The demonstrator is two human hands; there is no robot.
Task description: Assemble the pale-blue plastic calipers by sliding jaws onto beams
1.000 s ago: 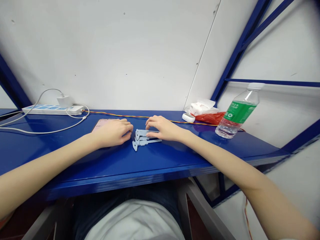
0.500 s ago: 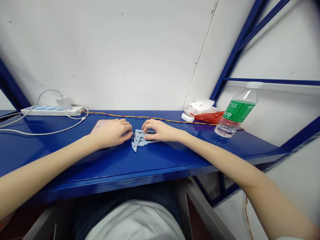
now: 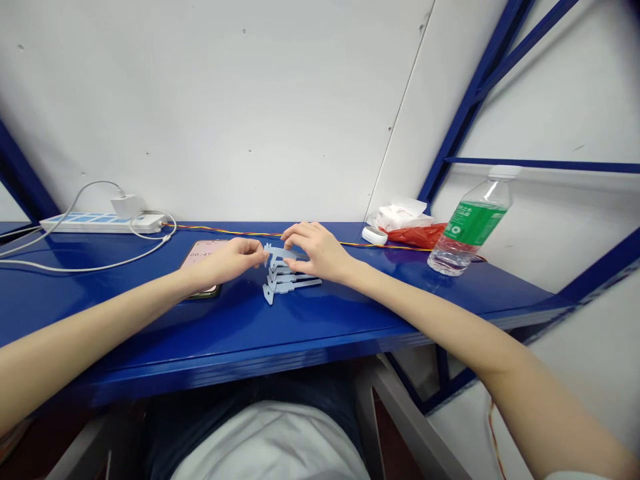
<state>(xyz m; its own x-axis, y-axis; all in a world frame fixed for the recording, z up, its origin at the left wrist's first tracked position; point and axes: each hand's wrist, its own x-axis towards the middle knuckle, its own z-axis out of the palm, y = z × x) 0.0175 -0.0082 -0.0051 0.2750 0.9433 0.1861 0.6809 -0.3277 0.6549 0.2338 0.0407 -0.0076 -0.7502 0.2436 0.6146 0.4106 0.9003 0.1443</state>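
From my station I have the left hand point(image 3: 227, 262) with thumb and fingers drawn together, pinching the left end of the upper caliper point(image 3: 281, 253). The right hand point(image 3: 323, 252) comes in from the other side, thumb and fingers curved and parted about that caliper's body; I cannot tell whether they grip it. Just below, the other pale blue-grey calipers point(image 3: 285, 288) lie overlapping on the blue tabletop point(image 3: 225, 333), their heads toward my left and their bars running right; how many, I cannot make out.

Partly covered by my left hand and wrist is a phone point(image 3: 204, 247), its screen lit with digits. Behind both hands, a twisted red-and-yellow wire point(image 3: 240, 232) runs along the tabletop. Farther left I see a white power strip point(image 3: 100, 225) with a plugged-in charger point(image 3: 127, 205) and a looping white cable point(image 3: 113, 268). To the right sit a small white rounded object point(image 3: 375, 235), a tissue pack point(image 3: 400, 217), a red plastic bag point(image 3: 417, 235) and a green-labelled bottle point(image 3: 473, 223).
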